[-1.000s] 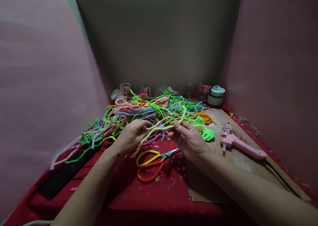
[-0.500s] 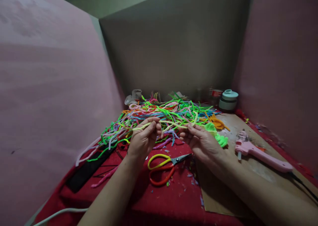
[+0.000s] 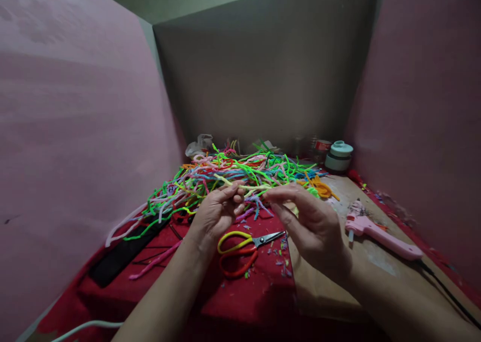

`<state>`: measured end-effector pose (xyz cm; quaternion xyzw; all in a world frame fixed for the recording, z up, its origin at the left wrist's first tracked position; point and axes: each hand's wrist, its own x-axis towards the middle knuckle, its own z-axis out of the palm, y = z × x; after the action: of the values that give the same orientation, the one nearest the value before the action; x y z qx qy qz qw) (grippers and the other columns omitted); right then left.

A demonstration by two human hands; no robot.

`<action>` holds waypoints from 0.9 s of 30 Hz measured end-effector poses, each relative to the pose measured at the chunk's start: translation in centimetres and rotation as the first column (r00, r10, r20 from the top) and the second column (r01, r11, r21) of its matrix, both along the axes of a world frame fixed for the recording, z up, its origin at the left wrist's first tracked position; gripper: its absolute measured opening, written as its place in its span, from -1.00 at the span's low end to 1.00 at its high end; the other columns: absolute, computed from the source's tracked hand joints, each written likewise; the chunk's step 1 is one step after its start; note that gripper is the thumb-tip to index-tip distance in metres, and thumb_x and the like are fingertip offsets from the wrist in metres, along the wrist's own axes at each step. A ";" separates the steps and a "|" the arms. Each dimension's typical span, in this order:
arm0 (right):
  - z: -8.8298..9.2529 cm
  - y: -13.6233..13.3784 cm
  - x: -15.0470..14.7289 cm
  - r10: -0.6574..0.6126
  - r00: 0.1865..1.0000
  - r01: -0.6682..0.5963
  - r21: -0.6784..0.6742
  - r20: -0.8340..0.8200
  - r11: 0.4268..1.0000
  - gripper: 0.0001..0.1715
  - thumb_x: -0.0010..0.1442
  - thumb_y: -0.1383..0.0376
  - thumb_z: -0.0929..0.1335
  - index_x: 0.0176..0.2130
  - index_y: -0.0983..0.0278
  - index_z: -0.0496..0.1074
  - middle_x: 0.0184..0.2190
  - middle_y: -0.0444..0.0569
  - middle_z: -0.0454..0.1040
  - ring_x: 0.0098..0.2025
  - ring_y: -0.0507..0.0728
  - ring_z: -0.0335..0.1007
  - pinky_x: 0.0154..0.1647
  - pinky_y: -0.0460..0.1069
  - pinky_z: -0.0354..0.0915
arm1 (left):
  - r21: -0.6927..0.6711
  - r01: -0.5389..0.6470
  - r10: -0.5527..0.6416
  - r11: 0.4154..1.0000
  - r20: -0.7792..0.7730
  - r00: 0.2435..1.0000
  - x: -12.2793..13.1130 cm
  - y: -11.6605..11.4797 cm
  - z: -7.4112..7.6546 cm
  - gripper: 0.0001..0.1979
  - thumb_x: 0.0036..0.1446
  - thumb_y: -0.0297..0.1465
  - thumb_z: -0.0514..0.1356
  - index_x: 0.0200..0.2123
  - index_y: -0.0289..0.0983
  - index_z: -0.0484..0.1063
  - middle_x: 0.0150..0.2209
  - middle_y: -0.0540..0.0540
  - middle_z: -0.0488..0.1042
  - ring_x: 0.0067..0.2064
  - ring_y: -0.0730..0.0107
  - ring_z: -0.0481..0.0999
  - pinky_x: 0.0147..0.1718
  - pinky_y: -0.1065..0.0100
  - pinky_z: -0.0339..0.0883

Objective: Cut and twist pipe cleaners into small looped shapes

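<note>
My left hand pinches a pale yellow pipe cleaner between thumb and fingers, and its ends stick out to both sides. To the right, my right hand is open, thumb and fingers apart, with its fingertips beside the stem's right end; whether they touch it I cannot tell. Behind both hands spreads a tangled heap of coloured pipe cleaners. Below and between them, scissors with one yellow and one red handle lie on the red cloth. My right hand mostly hides a bright green fuzzy piece.
A pink glue gun rests on a brown board at right, its black cord trailing off. A coiled orange pipe cleaner and a mint-coloured jar stand farther back. At left lies a black strip. Walls rise on three sides.
My right hand has let go of the pale yellow pipe cleaner, and its fingers have opened and lifted. My left hand keeps hold. The view has shifted slightly.
</note>
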<state>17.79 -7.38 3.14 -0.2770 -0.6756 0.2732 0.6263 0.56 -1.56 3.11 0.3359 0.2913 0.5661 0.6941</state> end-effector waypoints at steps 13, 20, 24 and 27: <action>1.2 0.7 -2.1 -0.024 0.981 0.083 -0.310 0.190 0.947 -0.83 0.05 0.27 0.38 -0.30 0.29 0.40 -0.53 -0.12 0.42 -0.52 0.01 0.27 -0.49 -0.06 0.18 | 0.114 0.084 -0.057 0.990 -0.222 0.973 0.8 -2.4 0.5 -0.83 -0.13 -0.42 0.32 -0.42 -0.39 0.47 -0.63 0.04 0.33 -0.64 0.67 0.24 -0.65 0.56 0.09; 0.3 1.4 -1.9 0.126 0.969 -0.234 -0.621 -0.214 0.748 -0.81 -0.08 0.36 0.42 -0.49 0.30 0.29 -0.74 -0.26 0.27 -0.77 -0.10 0.07 -0.76 -0.16 -0.01 | 0.176 0.136 -0.044 0.975 -0.448 0.893 1.1 -2.0 -0.7 -0.71 -0.11 -0.28 0.30 -0.64 -0.38 0.37 -0.71 0.06 0.23 -0.69 0.66 0.15 -0.70 0.52 -0.05; 0.1 1.9 -0.8 0.224 0.856 -0.495 -0.612 -0.466 0.617 -0.69 -0.15 0.43 0.45 -0.35 0.31 0.32 -0.64 -0.18 0.42 -0.73 -0.06 0.23 -0.80 -0.20 0.04 | 0.214 0.185 -0.031 0.959 -0.571 0.820 0.1 -2.1 0.2 -0.68 -0.01 -0.15 0.19 -0.45 -0.34 0.45 -0.57 0.00 0.37 -0.63 0.60 0.24 -0.65 0.50 0.05; -0.5 2.5 0.3 0.269 0.778 -0.607 -0.568 -0.568 0.556 -0.71 -0.10 0.47 0.43 -0.31 0.34 0.36 -0.57 -0.10 0.48 -0.72 -0.10 0.24 -0.79 -0.23 0.09 | 0.267 0.290 0.048 0.919 -0.807 0.589 -2.0 -2.3 0.6 -0.74 -0.01 -0.23 0.18 -0.35 -0.31 0.48 -0.47 -0.03 0.43 -0.48 0.49 0.35 -0.48 0.45 0.18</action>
<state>18.13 -4.86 2.64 -0.2536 -0.4074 0.7204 0.5007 -1.44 -3.88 3.70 0.6975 0.4347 0.3493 0.4500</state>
